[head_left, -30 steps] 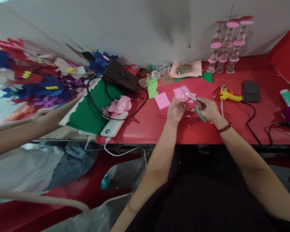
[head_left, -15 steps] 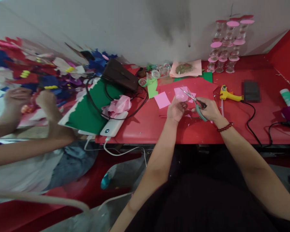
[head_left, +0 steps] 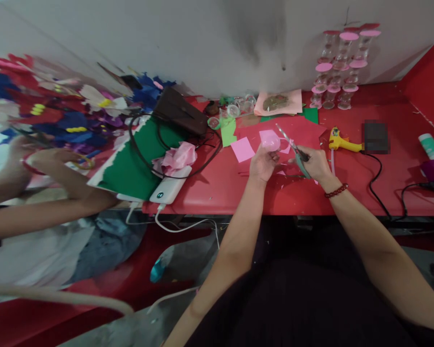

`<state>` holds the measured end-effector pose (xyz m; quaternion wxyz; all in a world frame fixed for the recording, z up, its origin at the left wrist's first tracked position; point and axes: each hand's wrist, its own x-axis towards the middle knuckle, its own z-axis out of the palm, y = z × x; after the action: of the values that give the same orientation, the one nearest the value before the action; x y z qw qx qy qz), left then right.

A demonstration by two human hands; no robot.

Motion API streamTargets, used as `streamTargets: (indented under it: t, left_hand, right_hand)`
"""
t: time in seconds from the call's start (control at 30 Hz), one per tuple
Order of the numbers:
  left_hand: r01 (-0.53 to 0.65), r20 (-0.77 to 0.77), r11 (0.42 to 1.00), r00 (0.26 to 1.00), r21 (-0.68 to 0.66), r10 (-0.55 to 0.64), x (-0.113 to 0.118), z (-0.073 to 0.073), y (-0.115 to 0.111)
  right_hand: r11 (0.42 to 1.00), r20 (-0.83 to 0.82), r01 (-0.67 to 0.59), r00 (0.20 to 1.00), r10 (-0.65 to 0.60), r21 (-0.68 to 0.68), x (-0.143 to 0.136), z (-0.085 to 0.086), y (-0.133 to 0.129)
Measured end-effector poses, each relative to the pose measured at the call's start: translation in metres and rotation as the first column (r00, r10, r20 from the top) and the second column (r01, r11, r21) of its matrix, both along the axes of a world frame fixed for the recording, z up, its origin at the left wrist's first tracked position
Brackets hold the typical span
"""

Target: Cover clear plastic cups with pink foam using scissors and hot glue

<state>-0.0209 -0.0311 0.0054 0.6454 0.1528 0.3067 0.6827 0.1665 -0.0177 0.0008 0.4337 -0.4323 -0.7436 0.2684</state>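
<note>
"Red table (head_left: 210,193) first, being the largest thing; how is it laid out?"

"A red sheet (head_left: 304,127) lies under the work, perhaps to keep it on one spot; the stacked clear cups (head_left: 343,58), capped with pink discs, stand back against the wall, likely so that no elbow knocks them."

"And the hands?"

"The right hand (head_left: 314,164) has its fingers bent round the handles of the scissors (head_left: 301,160); how far the loops are spread I cannot tell, though the blades look nearly together; they point toward the wall, beside the held piece, which I take to suit following its edge."

"The left?"

"The left hand (head_left: 263,166) has its fingers drawn in narrow on the clear rounded piece (head_left: 271,143); it grips from the near side, presumably leaving the far edge free; the yellow glue gun (head_left: 342,143) lies well apart to the right, probably to spare working room."

"How does that held piece look?"

"Glossy, see-through, tinted by the pink paper (head_left: 266,135) against it; the paper juts past the far side; both are above the red sheet; whether they are joined I cannot tell; smallest of all, pink scraps (head_left: 282,186) lie near the fingers."
</note>
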Motion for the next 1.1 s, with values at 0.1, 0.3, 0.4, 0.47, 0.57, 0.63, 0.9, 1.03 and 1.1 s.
streamTargets:
  t: [0.1, 0.3, 0.4, 0.47, 0.57, 0.63, 0.9, 1.03, 1.1]
  left_hand:
    - [-0.006, 0.016, 1.0, 1.0, 0.005, 0.006, -0.001, -0.001, 0.001]
    - [-0.011, 0.02, 1.0, 1.0, -0.014, 0.011, 0.0, -0.002, 0.002]
    - [0.005, -0.007, 1.0, 1.0, -0.021, -0.005, 0.001, -0.002, 0.001]
    - [0.013, -0.021, 1.0, 1.0, -0.019, -0.014, 0.001, -0.002, 0.0]
    - [0.022, -0.018, 1.0, 1.0, -0.017, -0.022, 0.002, -0.001, -0.002]
    - [0.024, -0.01, 1.0, 1.0, -0.019, -0.025, 0.002, 0.0, -0.002]
    - [0.023, 0.005, 1.0, 1.0, -0.009, -0.023, 0.0, -0.003, 0.002]
    - [0.001, 0.026, 1.0, 1.0, -0.018, -0.001, -0.001, -0.005, 0.004]
    - [-0.001, 0.039, 1.0, 0.999, -0.02, 0.002, -0.001, -0.004, 0.003]
  right_hand:
    - [0.991, 0.025, 0.108, 0.994, -0.11, 0.08, 0.001, -0.001, 0.002]
    - [0.992, 0.163, 0.074, 0.983, -0.09, 0.099, 0.002, -0.009, 0.004]
    - [0.993, 0.172, 0.068, 0.982, -0.083, 0.093, 0.0, -0.012, 0.003]
    - [0.994, 0.167, 0.058, 0.983, -0.073, 0.089, -0.001, -0.013, 0.003]
    - [0.996, 0.153, 0.042, 0.987, -0.053, 0.077, -0.001, -0.013, 0.004]
    - [0.997, 0.137, 0.035, 0.99, -0.044, 0.069, 0.0, -0.012, 0.004]
    - [0.999, 0.063, -0.035, 0.997, 0.035, 0.001, -0.001, 0.001, -0.005]
    - [0.999, 0.012, -0.04, 0.999, 0.04, -0.001, -0.003, 0.001, -0.005]
    - [1.0, -0.023, -0.02, 1.0, 0.02, -0.009, -0.003, -0.001, -0.002]
